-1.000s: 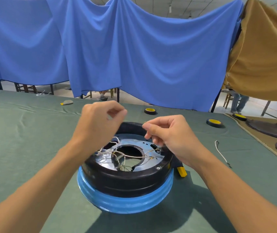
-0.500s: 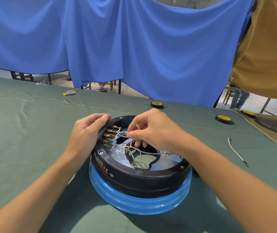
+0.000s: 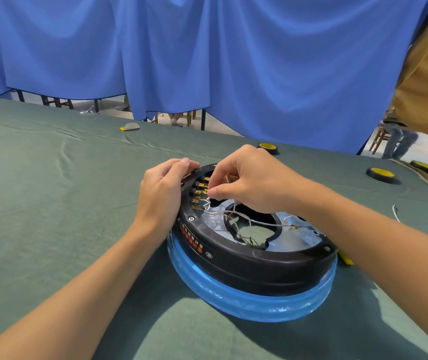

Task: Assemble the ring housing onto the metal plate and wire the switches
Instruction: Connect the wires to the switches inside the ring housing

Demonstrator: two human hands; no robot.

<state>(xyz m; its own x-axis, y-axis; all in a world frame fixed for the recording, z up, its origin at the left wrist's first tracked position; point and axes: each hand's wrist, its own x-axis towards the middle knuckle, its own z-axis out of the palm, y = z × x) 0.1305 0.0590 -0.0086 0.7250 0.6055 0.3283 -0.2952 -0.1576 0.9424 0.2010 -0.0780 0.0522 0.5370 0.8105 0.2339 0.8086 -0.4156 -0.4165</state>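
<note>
Now left hand (image 3: 160, 196) grips the ring housing (image 3: 246, 266) rim; right hand (image 3: 254, 185) pinches a wire (image 3: 259, 223) (white) just inside.

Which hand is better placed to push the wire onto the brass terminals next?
Right. The right hand pinches a white wire beside the brass terminals; the left hand grips the ring housing at its rim, probably steadying it.

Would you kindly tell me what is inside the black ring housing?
A metal plate with a central hole, thin white wires across it, and brass terminals on the left inner wall. The right hand, pinching one of them, covers the far part of the housing.
</note>
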